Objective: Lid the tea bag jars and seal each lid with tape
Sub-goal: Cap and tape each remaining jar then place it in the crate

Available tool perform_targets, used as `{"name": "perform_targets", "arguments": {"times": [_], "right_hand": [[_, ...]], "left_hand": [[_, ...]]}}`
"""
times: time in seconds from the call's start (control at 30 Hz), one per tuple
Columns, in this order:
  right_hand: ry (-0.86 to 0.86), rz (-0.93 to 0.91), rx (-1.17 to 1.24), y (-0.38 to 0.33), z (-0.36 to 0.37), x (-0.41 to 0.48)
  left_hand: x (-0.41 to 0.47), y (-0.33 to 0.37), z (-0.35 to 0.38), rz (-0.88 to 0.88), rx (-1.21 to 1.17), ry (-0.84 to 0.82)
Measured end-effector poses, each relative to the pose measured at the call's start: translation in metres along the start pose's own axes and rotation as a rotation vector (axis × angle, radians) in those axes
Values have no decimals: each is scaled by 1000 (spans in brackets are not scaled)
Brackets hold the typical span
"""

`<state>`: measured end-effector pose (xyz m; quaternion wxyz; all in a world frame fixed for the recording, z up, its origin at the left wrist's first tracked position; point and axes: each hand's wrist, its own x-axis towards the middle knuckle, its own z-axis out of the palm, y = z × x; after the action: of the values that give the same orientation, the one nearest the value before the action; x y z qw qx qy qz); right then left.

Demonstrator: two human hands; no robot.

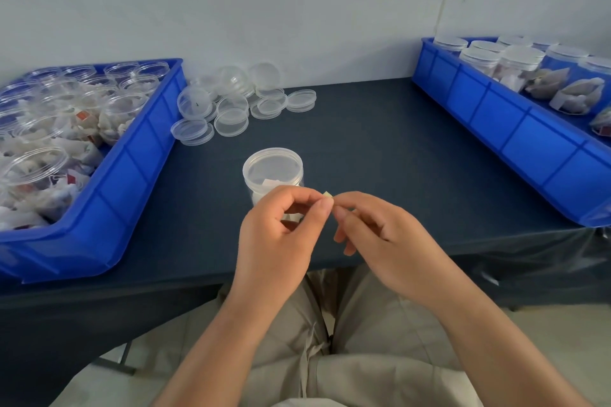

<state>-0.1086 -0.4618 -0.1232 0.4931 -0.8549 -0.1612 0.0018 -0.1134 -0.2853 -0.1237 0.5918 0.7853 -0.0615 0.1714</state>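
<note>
A clear plastic jar (273,172) with a lid on it and tea bags inside stands on the dark table (380,155), near its front edge. Just in front of the jar, my left hand (281,231) and my right hand (380,235) meet at the fingertips. Together they pinch a small pale piece of tape (327,195). My left hand hides the lower part of the jar. No tape roll shows.
A blue bin (109,195) at the left holds several open jars with tea bags. Loose clear lids (231,102) lie in a pile behind it. Another blue bin (496,116) at the right holds lidded jars and loose tea bags.
</note>
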Motion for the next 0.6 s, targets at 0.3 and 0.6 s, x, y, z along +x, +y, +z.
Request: {"name": "perform_targets", "arguments": {"times": [0.3,0.6], "right_hand": [[54,-11,-88,1,-8,2],[34,-33,-320,11,-10,3]], "left_hand": [[-5,-16,1,148,-18,260],[48,-62,-22,-103,9,89]]}}
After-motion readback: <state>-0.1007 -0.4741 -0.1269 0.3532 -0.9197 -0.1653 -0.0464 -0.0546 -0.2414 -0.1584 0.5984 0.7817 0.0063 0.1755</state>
